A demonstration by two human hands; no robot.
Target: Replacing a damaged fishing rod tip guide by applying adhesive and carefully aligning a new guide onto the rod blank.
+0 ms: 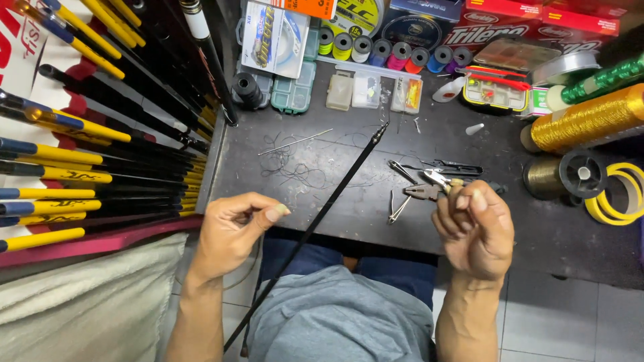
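My left hand [231,231] hovers over the near edge of the dark workbench [335,201], its thumb and fingers pinched together, apparently on a thin thread. My right hand [475,231] is raised to the right and pinches a small tan piece [456,188] between thumb and fingertips. A thin black rod [322,218] runs between the hands, slanting from my lap up to its tip [384,127] on the bench. Pliers [421,192], a clipper and scissors [456,167] lie just beyond my right hand.
Black and yellow rods [87,181] fill a rack on the left. Thread spools [392,50], small plastic boxes [352,90] and packets line the back. A gold thread cone [587,121], a dark spool [563,174] and yellow rings [620,194] sit at right. Loose threads [295,171] litter the bench.
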